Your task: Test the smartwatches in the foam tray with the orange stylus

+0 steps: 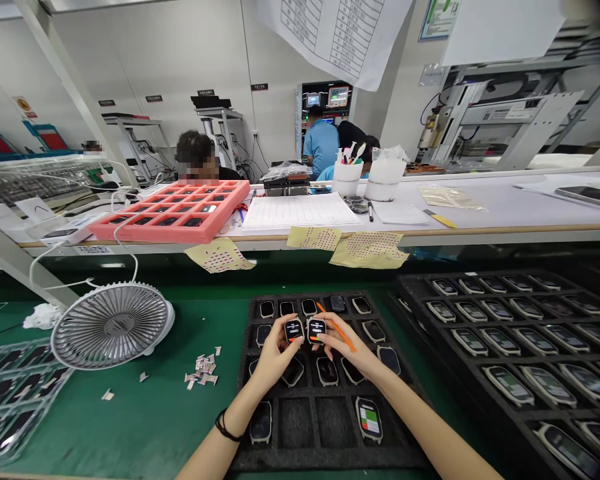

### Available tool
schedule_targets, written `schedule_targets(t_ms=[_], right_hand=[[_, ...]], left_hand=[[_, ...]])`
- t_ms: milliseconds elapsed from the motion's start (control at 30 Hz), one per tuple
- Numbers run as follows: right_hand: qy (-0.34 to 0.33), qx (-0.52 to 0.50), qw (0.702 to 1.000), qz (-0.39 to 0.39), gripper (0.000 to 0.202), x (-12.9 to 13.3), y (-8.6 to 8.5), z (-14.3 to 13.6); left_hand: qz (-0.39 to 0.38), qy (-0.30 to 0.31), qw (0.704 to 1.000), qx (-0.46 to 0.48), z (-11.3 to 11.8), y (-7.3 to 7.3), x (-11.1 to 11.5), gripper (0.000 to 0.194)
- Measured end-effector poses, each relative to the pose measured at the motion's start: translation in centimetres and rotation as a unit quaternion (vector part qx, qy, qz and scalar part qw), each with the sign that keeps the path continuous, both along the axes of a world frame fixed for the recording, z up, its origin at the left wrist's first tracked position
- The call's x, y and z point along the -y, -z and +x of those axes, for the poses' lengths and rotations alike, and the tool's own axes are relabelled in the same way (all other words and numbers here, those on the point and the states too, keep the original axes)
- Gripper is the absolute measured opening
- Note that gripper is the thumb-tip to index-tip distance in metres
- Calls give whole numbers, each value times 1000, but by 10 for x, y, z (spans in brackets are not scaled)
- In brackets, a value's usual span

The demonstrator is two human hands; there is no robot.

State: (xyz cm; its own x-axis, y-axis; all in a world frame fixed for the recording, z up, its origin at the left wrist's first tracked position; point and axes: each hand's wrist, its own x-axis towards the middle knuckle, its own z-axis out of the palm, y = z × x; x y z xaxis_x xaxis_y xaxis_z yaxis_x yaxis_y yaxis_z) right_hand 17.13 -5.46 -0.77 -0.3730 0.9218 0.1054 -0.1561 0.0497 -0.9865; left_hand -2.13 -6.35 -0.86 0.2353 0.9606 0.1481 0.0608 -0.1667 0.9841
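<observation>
My left hand (276, 348) holds a square watch (294, 329) with a lit screen. Beside it, my right hand (347, 343) grips a second lit watch (317, 330), and an orange stick (341, 331) lies across its fingers. Both watches are upright, side by side, over a black foam tray (300, 460). More watches sit in the tray's compartments, mostly with dark screens. One at the lower right (369, 419) shows green, white and red. Two compartments in the front row hold nothing.
A grey fan (113, 325) stands at the left, near small scattered pieces (203, 370) and a clear tray (17, 407). Another black tray (520, 353) of watches lies right. Behind, a shelf (505, 230) bears a pink foam tray (175, 212) and papers. People are beyond it.
</observation>
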Motion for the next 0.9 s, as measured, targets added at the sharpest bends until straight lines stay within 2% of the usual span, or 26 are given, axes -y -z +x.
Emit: schedule_targets(t_ms=[133, 267, 367, 700, 900], right_hand=[[-15, 3, 1000, -2, 39, 2, -4, 0], [-14, 6, 1000, 7, 39, 2, -7, -1], [-11, 4, 1000, 4, 38, 2, -7, -1], [33, 3, 999, -9, 27, 1, -6, 0], [15, -10, 1000, -3, 30, 1, -3, 0]], left_hand=[[8, -3, 1000, -6, 0, 1, 0, 44], [1, 12, 1000, 26, -1, 3, -2, 42], [-11, 18, 999, 45, -1, 0, -2, 40], [-10, -16, 1000, 15, 1, -5, 0, 41], [-13, -3, 999, 38, 1, -5, -1, 39]])
